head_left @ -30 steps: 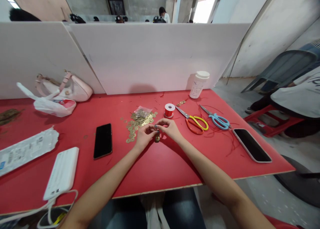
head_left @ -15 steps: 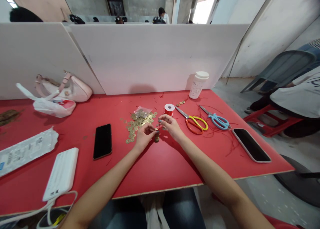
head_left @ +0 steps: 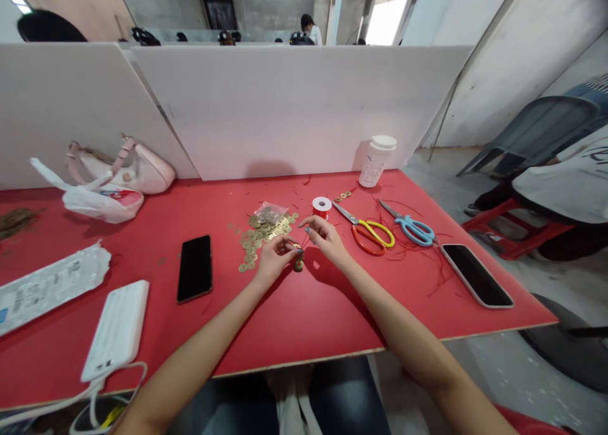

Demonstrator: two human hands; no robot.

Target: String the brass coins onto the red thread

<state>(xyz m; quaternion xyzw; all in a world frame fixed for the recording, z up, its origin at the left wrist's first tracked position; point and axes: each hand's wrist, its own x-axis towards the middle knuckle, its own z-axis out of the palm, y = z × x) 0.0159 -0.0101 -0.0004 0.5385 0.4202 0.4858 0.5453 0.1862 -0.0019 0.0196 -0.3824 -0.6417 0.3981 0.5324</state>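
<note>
My left hand [head_left: 277, 258] is closed in a pinch on a short string of brass coins [head_left: 298, 266], which hangs below its fingertips over the table. My right hand [head_left: 329, 240] is just to the right, thumb and forefinger together on a thin red cord [head_left: 304, 239] that runs up from the coins. Behind my left hand spreads a pile of loose brass coins [head_left: 259, 233] with square holes. A clear plastic bag [head_left: 272, 211] rests on the pile's far side. Beyond my right hand stands a white-rimmed spool [head_left: 322, 204] of red cord.
On the red table [head_left: 285, 321] to the right lie yellow-and-red scissors [head_left: 375, 234], blue scissors [head_left: 414, 230], a phone [head_left: 477, 275] and cord scraps. A white cup [head_left: 377, 161] stands behind. Leftward are a black phone [head_left: 195, 269], a power bank [head_left: 116, 329] and a pink handbag [head_left: 147, 168].
My right hand's fingertips have shifted slightly, and red cord now shows stretched between the hands. My left hand stays nearly still with the coins.
</note>
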